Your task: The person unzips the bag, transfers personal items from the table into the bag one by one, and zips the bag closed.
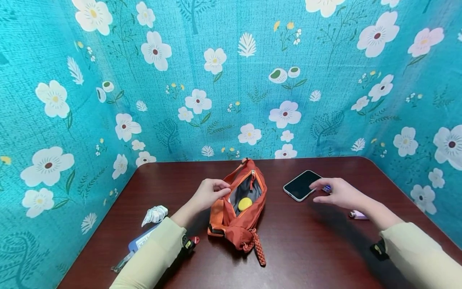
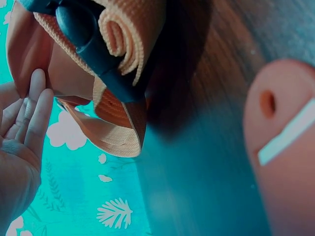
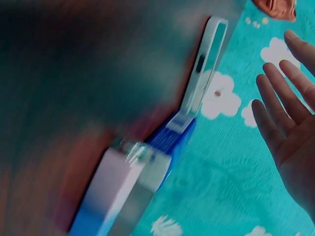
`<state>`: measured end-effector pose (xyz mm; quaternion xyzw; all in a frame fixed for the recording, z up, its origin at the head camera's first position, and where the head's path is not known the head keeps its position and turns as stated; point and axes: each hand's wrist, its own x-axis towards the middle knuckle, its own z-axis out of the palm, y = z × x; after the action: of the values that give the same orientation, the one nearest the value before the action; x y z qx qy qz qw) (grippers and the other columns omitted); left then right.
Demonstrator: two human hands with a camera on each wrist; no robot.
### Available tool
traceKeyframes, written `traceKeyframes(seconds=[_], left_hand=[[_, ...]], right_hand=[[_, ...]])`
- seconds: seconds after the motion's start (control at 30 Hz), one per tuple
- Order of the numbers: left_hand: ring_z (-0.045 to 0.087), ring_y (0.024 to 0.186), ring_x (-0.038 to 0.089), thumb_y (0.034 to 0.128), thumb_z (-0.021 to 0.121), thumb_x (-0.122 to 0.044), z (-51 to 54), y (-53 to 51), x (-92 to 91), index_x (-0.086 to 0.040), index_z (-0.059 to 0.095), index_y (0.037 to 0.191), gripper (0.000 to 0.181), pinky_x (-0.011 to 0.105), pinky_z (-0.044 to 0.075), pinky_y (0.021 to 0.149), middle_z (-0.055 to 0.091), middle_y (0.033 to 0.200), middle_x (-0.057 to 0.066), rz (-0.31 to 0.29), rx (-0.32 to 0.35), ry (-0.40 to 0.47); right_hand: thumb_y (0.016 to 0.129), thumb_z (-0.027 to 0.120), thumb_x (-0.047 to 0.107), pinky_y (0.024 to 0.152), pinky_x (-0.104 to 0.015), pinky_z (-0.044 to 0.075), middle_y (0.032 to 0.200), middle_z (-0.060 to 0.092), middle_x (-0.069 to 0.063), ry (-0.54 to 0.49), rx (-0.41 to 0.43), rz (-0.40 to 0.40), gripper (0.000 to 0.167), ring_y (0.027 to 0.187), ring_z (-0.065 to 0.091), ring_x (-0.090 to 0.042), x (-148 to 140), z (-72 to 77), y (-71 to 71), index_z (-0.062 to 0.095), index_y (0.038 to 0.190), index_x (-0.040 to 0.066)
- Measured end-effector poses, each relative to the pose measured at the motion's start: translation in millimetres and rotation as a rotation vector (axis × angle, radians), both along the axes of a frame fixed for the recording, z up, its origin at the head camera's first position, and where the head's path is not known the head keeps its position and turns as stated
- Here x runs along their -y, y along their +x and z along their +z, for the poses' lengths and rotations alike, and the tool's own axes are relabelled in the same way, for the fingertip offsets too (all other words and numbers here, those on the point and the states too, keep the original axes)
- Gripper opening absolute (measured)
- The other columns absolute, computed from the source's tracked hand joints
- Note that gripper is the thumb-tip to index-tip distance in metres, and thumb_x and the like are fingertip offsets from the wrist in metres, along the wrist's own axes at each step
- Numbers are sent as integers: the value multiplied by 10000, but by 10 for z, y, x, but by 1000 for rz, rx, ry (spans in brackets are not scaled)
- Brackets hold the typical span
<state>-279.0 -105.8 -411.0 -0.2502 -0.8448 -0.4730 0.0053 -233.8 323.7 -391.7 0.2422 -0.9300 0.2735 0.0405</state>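
An orange-red zip bag (image 1: 252, 214) lies on the table, its zipper open on a grey lining. Inside it sits a round yellow object (image 1: 245, 204). My left hand (image 1: 211, 193) pinches the bag's left edge between thumb and fingers; in the left wrist view its fingers (image 2: 37, 115) are against the fabric near the webbing strap (image 2: 125, 29) and black buckle. Over the right side of the table, my right hand (image 1: 337, 193) hovers with parted fingers, holding nothing. Near its fingertips lies a smartphone (image 1: 301, 184) with a dark screen. A small blue object (image 1: 326, 188) is partly hidden behind that hand.
A pink lighter (image 1: 358, 215) lies under the right forearm. At left are a crumpled white bundle (image 1: 155, 214), a blue card (image 1: 136, 243) and a metallic item (image 1: 122, 261), partly behind the left sleeve. A red object with a hole (image 2: 290, 147) lies near the left wrist. Floral curtains surround the table.
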Motion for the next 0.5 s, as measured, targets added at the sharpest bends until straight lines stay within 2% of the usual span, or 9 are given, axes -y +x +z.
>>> traceKeyframes(seconds=[0.13, 0.27, 0.37, 0.5], left_hand=[[643, 689, 114, 892, 708, -94, -1, 0, -1, -49, 749, 961, 92, 262, 544, 623, 685, 794, 1, -3, 1, 5], [642, 688, 113, 895, 704, -94, 9, 10, -3, -46, 747, 968, 97, 262, 545, 625, 685, 794, 3, -7, 9, 8], [642, 691, 110, 895, 705, -97, 14, 11, -5, -49, 748, 969, 98, 258, 541, 624, 687, 798, 1, -3, 8, 1], [641, 689, 107, 893, 707, -94, 9, 7, -7, -49, 749, 961, 92, 254, 536, 620, 688, 797, 1, 5, -1, -5]], right_hand=[[771, 831, 204, 750, -434, 557, 1059, 680, -110, 41, 19, -34, 417, 975, 617, -357, -202, -35, 72, 685, 1129, 49], [757, 838, 221, 746, -444, 553, 1085, 664, -173, 97, 50, -76, 455, 961, 613, -369, -391, -74, 125, 683, 1140, 31], [742, 846, 232, 763, -478, 535, 1060, 666, -167, 136, 56, -101, 448, 940, 615, -363, -506, -91, 161, 691, 1109, 28], [727, 854, 227, 820, -589, 479, 1051, 669, -166, 158, 85, -131, 428, 1008, 586, -436, -643, -119, 207, 699, 1082, 43]])
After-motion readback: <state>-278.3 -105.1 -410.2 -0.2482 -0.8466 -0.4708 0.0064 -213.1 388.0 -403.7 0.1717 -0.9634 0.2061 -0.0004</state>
